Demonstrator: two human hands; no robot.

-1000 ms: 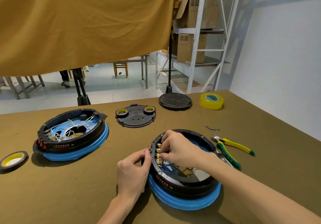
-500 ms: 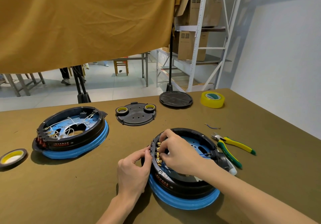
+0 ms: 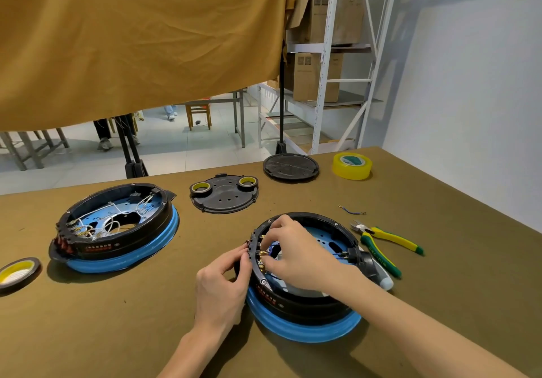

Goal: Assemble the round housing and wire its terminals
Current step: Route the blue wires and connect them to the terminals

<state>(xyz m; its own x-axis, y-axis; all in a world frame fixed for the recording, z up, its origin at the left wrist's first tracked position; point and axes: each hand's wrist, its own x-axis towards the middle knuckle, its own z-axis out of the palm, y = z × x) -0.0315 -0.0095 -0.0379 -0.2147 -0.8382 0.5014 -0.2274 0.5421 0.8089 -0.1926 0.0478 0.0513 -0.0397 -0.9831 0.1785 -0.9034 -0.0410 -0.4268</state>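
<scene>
two round housings sit on an olive-brown table [image 3: 117, 319] beneath a mustard curtain [image 3: 132, 40], shelving [image 3: 325, 55] behind, while both hands' curled fingers pinch at the near housing [image 3: 302, 304].

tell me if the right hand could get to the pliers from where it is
Probably yes. The pliers lie bare on the table just right of the housing, with nothing on top of them. But the right hand is busy at the terminals and would have to leave them.
</scene>
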